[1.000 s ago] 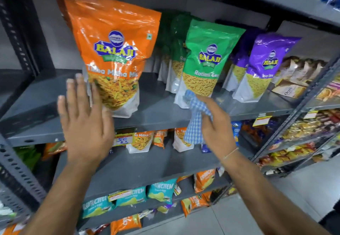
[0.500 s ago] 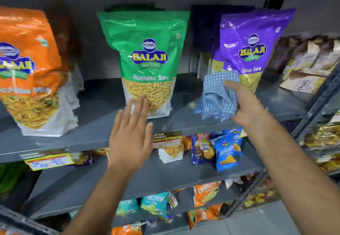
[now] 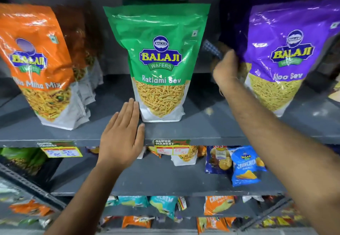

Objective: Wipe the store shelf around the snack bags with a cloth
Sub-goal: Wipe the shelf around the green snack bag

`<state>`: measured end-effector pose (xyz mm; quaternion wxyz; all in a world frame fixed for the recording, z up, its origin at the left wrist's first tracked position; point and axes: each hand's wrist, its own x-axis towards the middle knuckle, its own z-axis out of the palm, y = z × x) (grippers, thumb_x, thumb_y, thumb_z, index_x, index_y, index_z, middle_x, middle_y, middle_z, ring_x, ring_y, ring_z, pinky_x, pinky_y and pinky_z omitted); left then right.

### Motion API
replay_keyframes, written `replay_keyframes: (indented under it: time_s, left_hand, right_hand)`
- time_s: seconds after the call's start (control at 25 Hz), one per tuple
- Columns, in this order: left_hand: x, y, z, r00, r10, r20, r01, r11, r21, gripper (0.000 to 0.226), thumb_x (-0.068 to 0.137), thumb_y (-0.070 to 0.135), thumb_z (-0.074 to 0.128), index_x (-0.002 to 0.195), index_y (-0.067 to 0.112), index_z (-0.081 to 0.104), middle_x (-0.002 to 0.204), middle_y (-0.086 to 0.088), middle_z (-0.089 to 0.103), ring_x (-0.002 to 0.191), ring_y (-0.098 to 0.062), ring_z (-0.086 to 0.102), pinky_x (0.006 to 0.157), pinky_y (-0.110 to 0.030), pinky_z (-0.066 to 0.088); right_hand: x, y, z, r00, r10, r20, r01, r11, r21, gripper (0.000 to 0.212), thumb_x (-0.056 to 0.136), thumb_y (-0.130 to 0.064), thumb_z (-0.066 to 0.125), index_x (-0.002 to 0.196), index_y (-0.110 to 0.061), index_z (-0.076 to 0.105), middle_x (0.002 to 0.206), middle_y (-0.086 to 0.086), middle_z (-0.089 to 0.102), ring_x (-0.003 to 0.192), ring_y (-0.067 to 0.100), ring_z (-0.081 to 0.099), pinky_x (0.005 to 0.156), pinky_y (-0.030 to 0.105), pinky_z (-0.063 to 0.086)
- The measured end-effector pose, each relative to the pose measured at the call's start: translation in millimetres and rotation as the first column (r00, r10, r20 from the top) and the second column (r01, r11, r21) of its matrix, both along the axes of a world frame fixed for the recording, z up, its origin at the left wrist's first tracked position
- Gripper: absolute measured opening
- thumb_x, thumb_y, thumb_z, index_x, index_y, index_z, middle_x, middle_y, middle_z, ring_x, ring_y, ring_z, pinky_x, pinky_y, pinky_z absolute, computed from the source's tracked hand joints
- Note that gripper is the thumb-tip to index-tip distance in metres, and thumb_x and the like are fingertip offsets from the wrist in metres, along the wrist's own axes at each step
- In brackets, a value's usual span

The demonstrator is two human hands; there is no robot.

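Observation:
Three rows of tall snack bags stand on the grey shelf (image 3: pixel 202 130): an orange bag (image 3: pixel 36 65) at left, a green bag (image 3: pixel 158 60) in the middle, a purple bag (image 3: pixel 283 54) at right. My left hand (image 3: pixel 121 135) lies flat and open on the shelf's front edge, fingertips touching the green bag's lower left corner. My right hand (image 3: pixel 227 67) reaches deep into the gap between the green and purple bags, closed on a blue checked cloth (image 3: pixel 211 48). Most of the cloth is hidden behind the hand and is blurred.
Price tags (image 3: pixel 172 147) hang on the shelf's front lip. Lower shelves hold small snack packets, among them a blue packet (image 3: pixel 246 165) and orange ones (image 3: pixel 217 204). More bags stand behind each front bag. A slotted metal upright (image 3: pixel 27 187) runs at lower left.
My right hand has carried the cloth from the shelf's front back into the gap between the green and purple bags. My left hand has stayed by the green bag. The view has moved closer.

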<state>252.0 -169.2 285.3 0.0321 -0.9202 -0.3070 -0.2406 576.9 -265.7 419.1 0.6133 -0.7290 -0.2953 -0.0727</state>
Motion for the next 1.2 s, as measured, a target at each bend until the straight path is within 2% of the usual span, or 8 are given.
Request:
replay_keyframes:
  time_s: [0.12,0.28,0.52,0.72,0.8,1.0,1.12,1.2]
  left_hand:
    - [2.3,0.7,-2.2,0.999,0.018,0.035,-0.019,1.000,0.006,0.070,0.110,0.044,0.021,0.172,0.012,0.028,0.180,-0.006,0.032,0.167,-0.025,0.031,0.135,-0.043,0.028]
    - [0.0,3.3,-1.3,0.999,-0.003,0.041,0.002,1.000,0.017,0.070,0.108,0.040,0.026,0.170,0.009,0.033,0.176,-0.005,0.039,0.165,-0.027,0.037,0.131,-0.046,0.037]
    - [0.8,2.3,-3.2,0.997,-0.024,0.076,0.021,0.999,0.032,0.070,0.105,0.034,0.027,0.170,0.008,0.034,0.175,-0.007,0.041,0.164,-0.027,0.038,0.132,-0.047,0.036]
    - [-0.3,-0.4,-4.5,0.994,-0.031,0.107,0.024,0.997,0.069,0.068,0.105,0.032,0.028,0.167,0.005,0.038,0.172,-0.010,0.045,0.161,-0.027,0.044,0.131,-0.049,0.039]
    - [-0.1,-0.7,-4.1,0.994,-0.037,0.106,0.030,0.997,0.068,0.068,0.105,0.031,0.029,0.166,0.004,0.040,0.170,-0.010,0.047,0.159,-0.028,0.047,0.129,-0.050,0.042]
    - [-0.8,-1.1,-4.4,0.993,-0.034,0.110,0.028,0.998,0.058,0.066,0.105,0.029,0.030,0.165,0.005,0.043,0.167,-0.009,0.052,0.155,-0.029,0.052,0.125,-0.049,0.045]
    - [-0.9,-2.0,-2.8,0.994,-0.035,0.104,0.030,0.998,0.047,0.067,0.105,0.030,0.028,0.165,0.005,0.043,0.167,-0.009,0.053,0.154,-0.030,0.053,0.125,-0.048,0.045]
    - [-0.7,-1.6,-2.2,0.995,-0.045,0.094,0.041,0.998,0.043,0.067,0.106,0.031,0.027,0.166,0.005,0.042,0.168,-0.009,0.051,0.155,-0.029,0.052,0.126,-0.048,0.044]
  right_hand:
    - [25.8,41.1,-11.2,0.995,0.063,0.076,-0.038,0.955,-0.293,0.040,0.091,-0.005,0.056,0.128,-0.013,0.069,0.130,0.010,0.073,0.122,0.027,0.067,0.104,0.036,0.052]
    - [29.6,63.1,-48.0,0.918,0.395,0.044,-0.212,0.582,-0.785,0.044,0.109,-0.026,0.042,0.153,-0.024,0.047,0.161,0.009,0.046,0.147,0.032,0.044,0.119,0.047,0.038]
    - [18.6,38.8,-54.3,0.939,0.342,-0.025,-0.216,0.533,-0.818,0.044,0.108,-0.035,0.042,0.150,-0.028,0.051,0.160,0.003,0.048,0.145,0.026,0.047,0.112,0.025,0.033]
    - [-14.1,-7.5,-63.8,0.920,0.377,-0.111,-0.336,0.610,-0.718,0.042,0.103,-0.002,0.045,0.140,-0.012,0.063,0.146,0.011,0.062,0.135,0.025,0.059,0.112,0.029,0.044]
    - [-29.3,-31.7,-60.3,0.901,0.413,-0.134,-0.383,0.612,-0.692,0.046,0.100,0.000,0.049,0.140,-0.017,0.063,0.144,0.005,0.065,0.130,0.018,0.060,0.102,0.010,0.043]
    - [-67.6,-87.7,-71.2,0.899,0.418,-0.133,-0.397,0.648,-0.650,0.048,0.098,-0.001,0.055,0.117,-0.044,0.067,0.124,-0.016,0.067,0.125,0.010,0.056,0.095,-0.006,0.031]
    - [-78.8,-104.3,-67.2,0.913,0.392,-0.112,-0.360,0.648,-0.671,0.055,0.095,-0.001,0.052,0.125,-0.045,0.068,0.132,-0.022,0.066,0.125,-0.006,0.056,0.101,0.010,0.037]
    - [-69.1,-92.4,-54.3,0.946,0.323,-0.011,-0.253,0.719,-0.647,0.051,0.089,-0.002,0.048,0.112,-0.042,0.068,0.106,-0.014,0.074,0.099,0.004,0.068,0.077,0.017,0.047]
